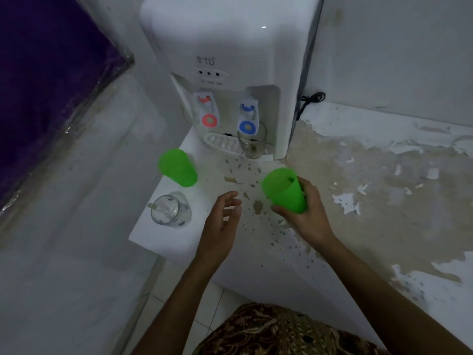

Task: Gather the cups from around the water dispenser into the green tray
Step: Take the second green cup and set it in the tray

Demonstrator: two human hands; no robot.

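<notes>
**One green cup in hand, three cups left at the dispenser**

A green plastic cup [284,192] is gripped around its lower body by the right hand [304,211], tilted so that its mouth faces up and away from the person. The left hand [222,221] is held empty just beside it, fingers loosely spread and slightly curled. A second green cup [177,167] stands on the counter [179,237] near its left edge, in front of the water dispenser [230,73]. A clear glass [171,210] stands closer to that edge, and a glass mug [252,144] sits on the drip tray under the blue tap. The green tray is not in view (its place cannot be told).

Several risks can be judged from here. The clear glass could be knocked off the edge if it is brushed by a passing forearm. The mug could be caught against the tap if lifted straight up. Any water left inside the tilted cup could be spilled onto the already peeling surface.
</notes>
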